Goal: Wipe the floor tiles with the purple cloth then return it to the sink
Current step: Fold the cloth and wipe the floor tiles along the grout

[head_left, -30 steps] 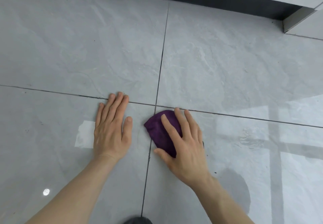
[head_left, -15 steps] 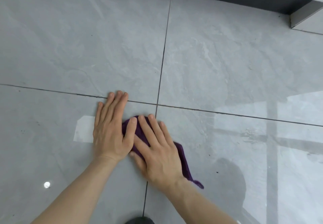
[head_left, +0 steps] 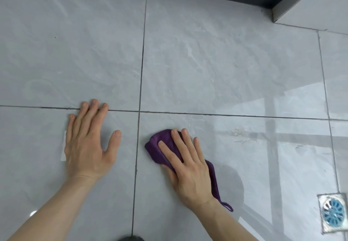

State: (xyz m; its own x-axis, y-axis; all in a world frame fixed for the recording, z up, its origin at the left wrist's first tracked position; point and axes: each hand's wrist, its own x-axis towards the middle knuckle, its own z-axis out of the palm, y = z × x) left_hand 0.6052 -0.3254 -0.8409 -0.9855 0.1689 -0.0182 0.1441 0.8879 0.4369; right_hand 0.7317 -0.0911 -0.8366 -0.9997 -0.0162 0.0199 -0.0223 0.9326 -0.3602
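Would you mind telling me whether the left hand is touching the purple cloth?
Apart. The head view shows bare tile and a grout line between the left hand and the purple cloth.

Glossy grey floor [head_left: 216, 67], corner drain [head_left: 333, 212]

Two bare forearms, no sleeves; left hand [head_left: 88, 146] and right hand [head_left: 190, 171] without rings, watch or gloves.

Right hand [head_left: 190, 169] flat atop cloth [head_left: 160, 146] on floor tiles [head_left: 216, 71], left hand [head_left: 87, 146] leftward across the grout line [head_left: 137, 146].
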